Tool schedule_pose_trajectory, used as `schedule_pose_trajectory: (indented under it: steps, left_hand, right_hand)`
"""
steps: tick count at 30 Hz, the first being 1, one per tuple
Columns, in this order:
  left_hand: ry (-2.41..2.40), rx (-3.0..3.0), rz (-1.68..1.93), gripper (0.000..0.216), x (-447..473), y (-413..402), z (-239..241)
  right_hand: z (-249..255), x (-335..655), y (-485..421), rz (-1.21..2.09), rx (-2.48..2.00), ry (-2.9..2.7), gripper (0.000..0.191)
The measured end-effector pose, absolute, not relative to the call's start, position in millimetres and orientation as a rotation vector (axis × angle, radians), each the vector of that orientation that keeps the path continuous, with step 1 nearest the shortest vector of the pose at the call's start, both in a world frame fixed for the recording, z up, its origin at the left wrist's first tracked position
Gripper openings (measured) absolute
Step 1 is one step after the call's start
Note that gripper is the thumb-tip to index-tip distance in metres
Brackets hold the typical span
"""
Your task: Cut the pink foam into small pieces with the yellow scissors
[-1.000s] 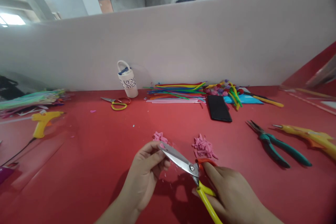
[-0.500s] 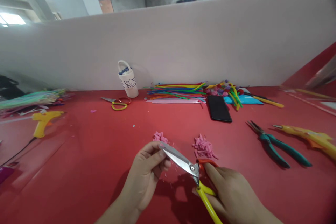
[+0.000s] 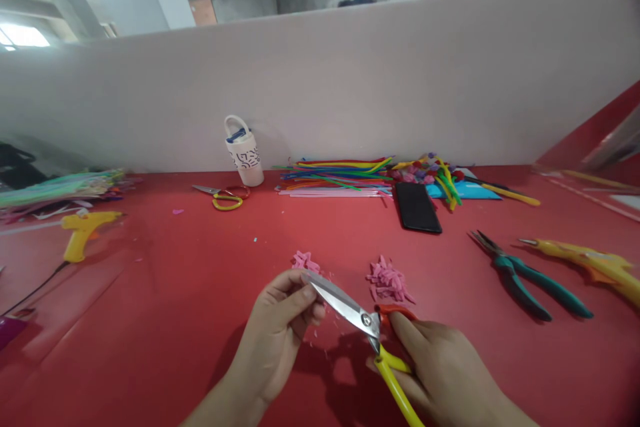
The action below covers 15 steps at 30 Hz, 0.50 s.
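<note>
My right hand (image 3: 440,363) grips a pair of scissors (image 3: 345,307) with one red and one yellow handle. Their blades lie nearly together and point up and left. At the blade tips, the thumb and forefinger of my left hand (image 3: 280,327) are pinched on a tiny pink piece, mostly hidden by fingers and blade. Just beyond my left fingertips is a small pile of short pink pieces (image 3: 305,261), partly covered. A larger pile of pink pieces (image 3: 389,280) lies beyond my right hand. Pink scraps are scattered on the red tabletop (image 3: 190,320) below the blades.
Along the white partition (image 3: 320,87) stand a white tumbler (image 3: 245,157), other scissors (image 3: 225,199), colourful pipe cleaners (image 3: 335,177) and a black phone (image 3: 418,207). At right lie green-handled pliers (image 3: 530,280) and a yellow glue gun (image 3: 590,263). Another glue gun (image 3: 83,233) is at left.
Both hands and the scissors stay almost in place. The pink speck at the blade tips, visible earlier, hardly shows now.
</note>
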State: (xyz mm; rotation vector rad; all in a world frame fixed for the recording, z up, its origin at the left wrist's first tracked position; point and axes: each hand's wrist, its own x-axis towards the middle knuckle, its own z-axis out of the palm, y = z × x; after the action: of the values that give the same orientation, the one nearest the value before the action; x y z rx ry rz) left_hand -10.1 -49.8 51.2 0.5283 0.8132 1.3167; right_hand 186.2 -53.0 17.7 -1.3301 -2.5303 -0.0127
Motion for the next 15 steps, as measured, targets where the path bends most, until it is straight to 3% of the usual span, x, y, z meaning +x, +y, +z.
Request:
schedule_pose_trajectory:
  steps: [15]
  left_hand:
    - [0.848,0.590,1.326,0.005,-12.2,-48.7,49.9]
  right_hand:
    - [19.8,189.7,-55.5,0.036,-1.365,-2.458,0.024]
